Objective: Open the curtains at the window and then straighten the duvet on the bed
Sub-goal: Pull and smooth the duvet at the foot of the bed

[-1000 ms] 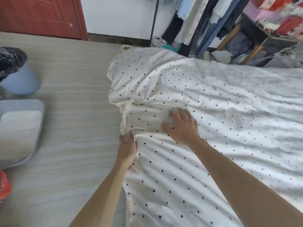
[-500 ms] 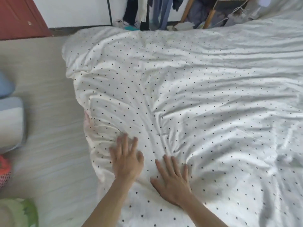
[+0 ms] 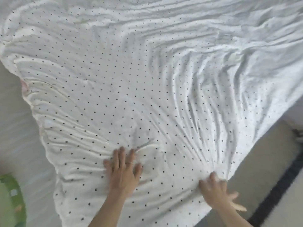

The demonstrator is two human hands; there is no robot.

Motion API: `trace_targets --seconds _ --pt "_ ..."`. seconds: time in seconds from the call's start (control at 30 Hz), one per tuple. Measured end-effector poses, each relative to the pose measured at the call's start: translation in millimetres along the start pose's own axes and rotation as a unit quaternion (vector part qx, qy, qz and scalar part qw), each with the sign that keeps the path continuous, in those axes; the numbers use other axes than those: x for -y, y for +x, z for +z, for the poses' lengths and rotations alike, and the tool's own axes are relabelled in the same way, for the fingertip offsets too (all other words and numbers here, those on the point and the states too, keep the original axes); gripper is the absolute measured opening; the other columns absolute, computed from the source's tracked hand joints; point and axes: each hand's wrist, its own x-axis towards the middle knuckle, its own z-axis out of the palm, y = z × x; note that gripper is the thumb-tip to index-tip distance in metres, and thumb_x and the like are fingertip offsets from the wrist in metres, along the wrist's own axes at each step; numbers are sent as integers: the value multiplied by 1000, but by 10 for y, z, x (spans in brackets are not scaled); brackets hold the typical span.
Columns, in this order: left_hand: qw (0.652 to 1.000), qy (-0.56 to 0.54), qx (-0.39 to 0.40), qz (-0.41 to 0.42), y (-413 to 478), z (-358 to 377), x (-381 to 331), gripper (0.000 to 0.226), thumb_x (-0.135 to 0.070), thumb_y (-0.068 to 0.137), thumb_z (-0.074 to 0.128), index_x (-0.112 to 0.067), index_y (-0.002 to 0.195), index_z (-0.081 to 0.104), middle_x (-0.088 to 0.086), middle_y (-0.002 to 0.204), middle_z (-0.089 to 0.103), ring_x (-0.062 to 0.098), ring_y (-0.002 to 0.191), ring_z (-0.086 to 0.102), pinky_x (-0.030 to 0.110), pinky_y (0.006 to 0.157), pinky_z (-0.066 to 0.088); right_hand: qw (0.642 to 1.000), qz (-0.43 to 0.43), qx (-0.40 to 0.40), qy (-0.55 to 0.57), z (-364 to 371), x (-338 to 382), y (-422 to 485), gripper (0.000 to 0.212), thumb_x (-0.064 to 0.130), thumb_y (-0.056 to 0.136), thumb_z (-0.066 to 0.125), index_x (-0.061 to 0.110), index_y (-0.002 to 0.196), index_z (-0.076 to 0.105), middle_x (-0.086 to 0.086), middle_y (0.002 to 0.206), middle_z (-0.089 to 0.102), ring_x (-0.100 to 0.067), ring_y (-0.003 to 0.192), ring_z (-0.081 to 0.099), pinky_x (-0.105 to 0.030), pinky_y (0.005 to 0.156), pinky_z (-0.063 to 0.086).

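The white duvet (image 3: 147,87) with small black dots fills most of the head view, with creases fanning out from near my hands. My left hand (image 3: 123,171) lies flat on it near the bottom middle, fingers spread, a ring on one finger. My right hand (image 3: 216,191) is blurred by motion and rests with fingers apart on the duvet's lower right edge, where the cloth meets the floor. Neither hand holds a fold. No window or curtain is in view.
Pale wood-grain floor (image 3: 14,136) runs along the left of the bed. A green object (image 3: 11,202) sits at the bottom left corner. On the right, the floor (image 3: 262,161) has a dark stripe (image 3: 277,189) crossing it.
My left hand let go of the duvet's left edge and now lies flat. My right hand slid right to the duvet's other edge. The view swung down and right; door and clothes left the frame.
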Motion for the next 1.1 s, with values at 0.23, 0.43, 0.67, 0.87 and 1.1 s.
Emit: trace_targets --seconds 0.23,0.43,0.67,0.87,1.1 --pt "999 14 46 18 -366 -64 -662 67 -60 85 26 -37 146 42 1 150 42 28 138 37 55 101 39 963 -186 -178 73 -477 254 -502 60 54 94 37 20 144 35 -5 162 14 -26 149 5 -55 116 16" --pt "976 -15 215 -25 -170 -321 -752 60 -41 94 40 -38 152 25 -4 149 43 21 133 46 37 103 45 906 -392 -155 40 -892 878 -569 56 47 98 34 29 150 23 -5 164 -5 -26 149 -17 -60 118 -1" --pt "995 -66 34 -65 1027 -1107 -1716 57 -41 99 41 -31 153 28 0 153 35 25 133 44 40 100 44 870 -464 -145 -81 -2032 1179 794 60 49 99 29 37 155 10 -1 163 -16 -25 147 -25 -58 117 -9" --pt "993 -83 -16 -78 2221 -988 -2985 64 -52 99 35 -38 157 11 -4 166 1 23 151 9 49 116 26 839 -492 -170 -158 -3087 794 2640 55 56 94 25 46 148 18 -1 164 -2 -24 148 -15 -58 116 0" --pt "995 -85 17 -52 3044 -891 -4388 60 -54 98 32 -43 154 17 -1 164 5 29 149 8 57 113 26 955 -242 -102 -137 -3924 -728 4048 60 66 92 14 53 149 0 11 162 -16 -34 146 -20 -76 103 0"
